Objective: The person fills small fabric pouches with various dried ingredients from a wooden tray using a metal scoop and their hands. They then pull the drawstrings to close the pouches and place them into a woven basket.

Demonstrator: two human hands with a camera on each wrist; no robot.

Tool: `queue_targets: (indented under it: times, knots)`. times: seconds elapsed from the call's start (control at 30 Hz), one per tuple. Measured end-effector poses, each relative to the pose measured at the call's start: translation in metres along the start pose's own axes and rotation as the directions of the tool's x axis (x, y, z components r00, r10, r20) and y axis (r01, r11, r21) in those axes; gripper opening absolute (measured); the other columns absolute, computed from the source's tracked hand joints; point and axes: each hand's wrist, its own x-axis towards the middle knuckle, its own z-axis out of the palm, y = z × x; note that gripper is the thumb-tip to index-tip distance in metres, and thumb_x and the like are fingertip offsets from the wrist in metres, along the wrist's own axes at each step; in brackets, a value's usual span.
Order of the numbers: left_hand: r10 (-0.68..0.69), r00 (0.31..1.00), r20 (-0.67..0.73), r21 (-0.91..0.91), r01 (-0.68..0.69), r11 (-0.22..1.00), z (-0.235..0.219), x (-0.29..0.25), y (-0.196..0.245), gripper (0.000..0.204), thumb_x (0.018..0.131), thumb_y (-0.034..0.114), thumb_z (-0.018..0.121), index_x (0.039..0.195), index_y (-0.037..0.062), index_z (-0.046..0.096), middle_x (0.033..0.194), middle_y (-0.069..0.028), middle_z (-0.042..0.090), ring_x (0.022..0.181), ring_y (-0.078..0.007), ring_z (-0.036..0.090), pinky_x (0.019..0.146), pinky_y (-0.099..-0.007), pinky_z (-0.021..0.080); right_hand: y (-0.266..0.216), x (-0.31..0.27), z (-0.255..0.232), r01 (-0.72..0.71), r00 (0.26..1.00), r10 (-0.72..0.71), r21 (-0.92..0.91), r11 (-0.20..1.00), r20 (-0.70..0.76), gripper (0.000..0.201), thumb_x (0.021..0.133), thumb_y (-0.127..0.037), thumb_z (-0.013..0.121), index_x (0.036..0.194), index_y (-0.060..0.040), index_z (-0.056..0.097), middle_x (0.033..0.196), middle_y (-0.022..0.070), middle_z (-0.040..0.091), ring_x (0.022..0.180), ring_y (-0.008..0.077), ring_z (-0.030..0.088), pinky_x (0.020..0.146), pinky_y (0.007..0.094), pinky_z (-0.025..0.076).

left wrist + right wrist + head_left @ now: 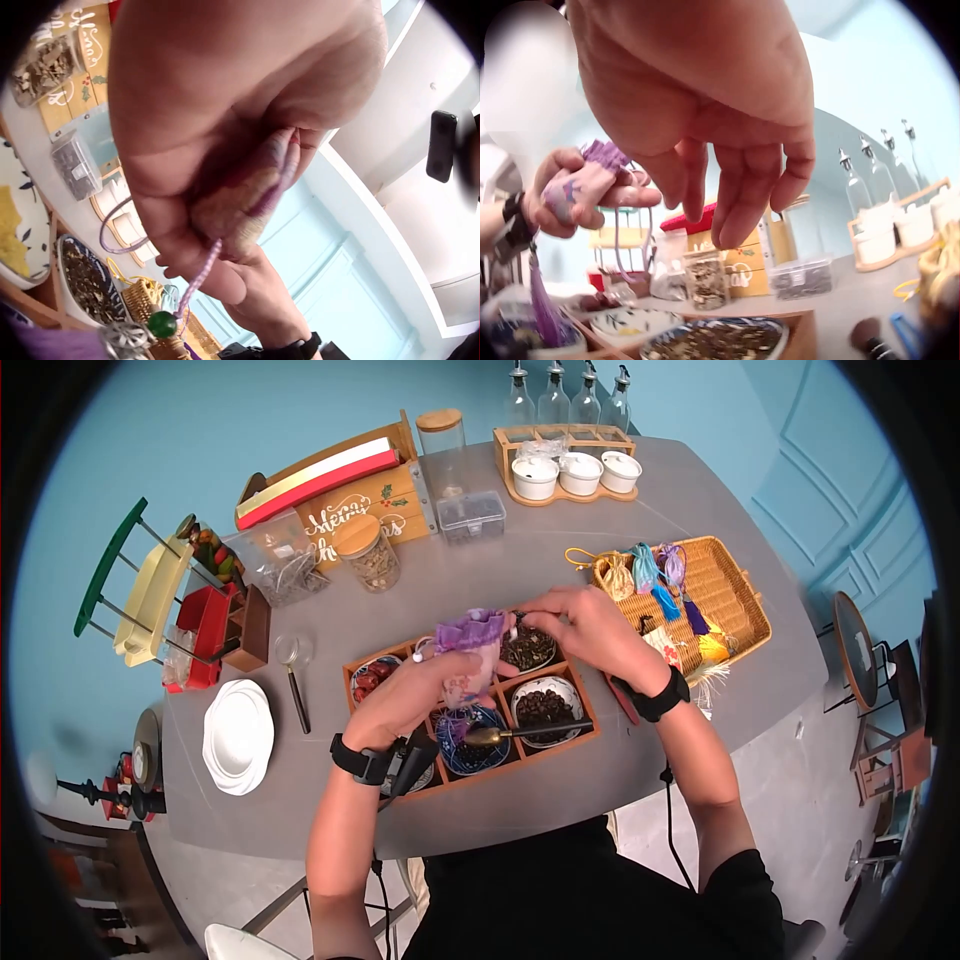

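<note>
A small purple drawstring pouch [470, 660] with a pale patterned body is gripped by my left hand [405, 698] above the wooden divided box [590, 710]. In the left wrist view, the fingers of that hand [187, 150] curl round the pouch [240, 202], and a cord with a green bead [162, 324] hangs from it. A purple tassel [546, 304] dangles below in the right wrist view. My right hand [590, 628] is to the pouch's right, over the box's back compartment. Its fingers [742, 187] bend loosely downward with nothing visible between them.
Bowls of dried ingredients fill the box; a brass-coloured spoon [485, 737] lies across the front ones. A wicker basket [745, 605] with pouches and tassels is at the right. White dishes [238, 738] and a strainer [300, 700] lie left. Jars [368, 558] and white pots [580, 475] stand behind.
</note>
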Motion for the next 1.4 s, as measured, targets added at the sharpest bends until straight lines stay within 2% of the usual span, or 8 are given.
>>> queue_targets:
  times: [0.1, 0.17, 0.3, 0.5, 0.53, 0.7, 0.83, 1.4]
  knots:
    - [0.077, 0.996, 0.052, -0.049, -0.075, 0.996, -0.013, 0.008, -0.005, 0.049, 0.093, 0.008, 0.045, 0.141, 0.0, 0.046, 0.138, -0.0115, 0.055, 0.111, -0.0222, 0.064, 0.083, -0.0322, 0.056, -0.005, -0.002, 0.004, -0.173, 0.983, 0.176, 0.05, 0.984, -0.049, 0.025, 0.086, -0.015, 0.073, 0.107, -0.0022, 0.071, 0.1, 0.0104, 0.069, 0.095, 0.024, 0.062, 0.083, 0.0342, 0.049]
    - [0.066, 0.996, 0.058, -0.044, -0.063, 0.997, -0.013, 0.01, -0.007, 0.048, 0.093, 0.008, 0.045, 0.14, -0.0007, 0.047, 0.136, -0.0114, 0.056, 0.112, -0.0225, 0.064, 0.083, -0.0329, 0.057, -0.011, -0.004, 0.011, 0.089, 0.991, -0.08, 0.081, 0.993, -0.111, 0.026, 0.086, -0.014, 0.073, 0.108, -0.0008, 0.071, 0.104, 0.0116, 0.067, 0.097, 0.0249, 0.063, 0.084, 0.034, 0.049]
    - [0.044, 0.997, 0.061, 0.02, -0.045, 0.999, -0.01, 0.008, -0.007, 0.046, 0.091, 0.006, 0.046, 0.137, -0.002, 0.05, 0.13, -0.0113, 0.06, 0.113, -0.0231, 0.063, 0.084, -0.0343, 0.057, -0.007, 0.003, 0.017, 0.076, 0.992, -0.041, 0.307, 0.949, -0.118, 0.024, 0.084, -0.007, 0.073, 0.107, 0.0008, 0.07, 0.105, 0.0107, 0.066, 0.099, 0.0218, 0.062, 0.086, 0.0326, 0.048]
    - [0.081, 0.994, 0.073, -0.027, -0.079, 0.997, -0.013, 0.01, -0.011, 0.036, 0.094, 0.009, 0.05, 0.128, -0.0017, 0.055, 0.119, -0.0116, 0.064, 0.109, -0.0207, 0.063, 0.083, -0.0337, 0.057, -0.013, 0.005, 0.014, 0.038, 0.999, -0.021, 0.355, 0.934, -0.05, 0.02, 0.083, -0.004, 0.073, 0.102, 0.0019, 0.07, 0.102, 0.0097, 0.066, 0.095, 0.0194, 0.063, 0.087, 0.0306, 0.047]
    - [0.079, 0.994, 0.072, -0.028, -0.078, 0.997, -0.011, 0.011, -0.01, 0.036, 0.094, 0.009, 0.05, 0.128, -0.0017, 0.055, 0.119, -0.0116, 0.064, 0.109, -0.0207, 0.063, 0.083, -0.0337, 0.057, -0.011, 0.005, 0.017, 0.112, 0.99, -0.078, 0.322, 0.94, -0.118, 0.017, 0.086, -0.011, 0.072, 0.098, 0.0018, 0.07, 0.093, 0.0106, 0.068, 0.085, 0.0199, 0.065, 0.077, 0.0299, 0.049]
    - [0.258, 0.94, -0.221, 0.209, -0.213, 0.954, -0.002, 0.014, -0.014, 0.034, 0.103, 0.03, 0.05, 0.115, -0.0001, 0.059, 0.098, -0.0048, 0.065, 0.091, -0.0128, 0.062, 0.077, -0.0306, 0.055, -0.019, -0.002, 0.016, -0.072, 0.99, 0.11, 0.335, 0.94, -0.094, 0.015, 0.09, -0.012, 0.068, 0.096, 0.0016, 0.068, 0.081, 0.0065, 0.067, 0.076, 0.012, 0.061, 0.07, 0.0271, 0.048]
    - [0.235, 0.933, -0.273, 0.149, -0.201, 0.968, 0.0, 0.019, -0.011, 0.035, 0.104, 0.033, 0.049, 0.112, 0.0006, 0.059, 0.097, -0.0051, 0.065, 0.087, -0.0123, 0.062, 0.077, -0.0283, 0.054, -0.021, 0.002, 0.019, -0.147, 0.979, 0.197, 0.51, 0.847, -0.045, 0.018, 0.093, -0.015, 0.066, 0.095, 0.0028, 0.068, 0.073, 0.0042, 0.066, 0.067, 0.0062, 0.056, 0.062, 0.0246, 0.046]
    - [0.402, 0.819, -0.41, 0.029, -0.429, 0.903, 0.004, 0.021, -0.006, 0.048, 0.108, 0.036, 0.036, 0.122, -0.0028, 0.059, 0.115, -0.0117, 0.066, 0.106, -0.0161, 0.062, 0.096, -0.0331, 0.046, -0.035, -0.002, 0.012, -0.151, 0.982, 0.181, 0.337, 0.929, -0.059, 0.021, 0.095, -0.015, 0.062, 0.099, 0.0032, 0.072, 0.066, 0.0034, 0.063, 0.061, 0.006, 0.053, 0.055, 0.0257, 0.042]
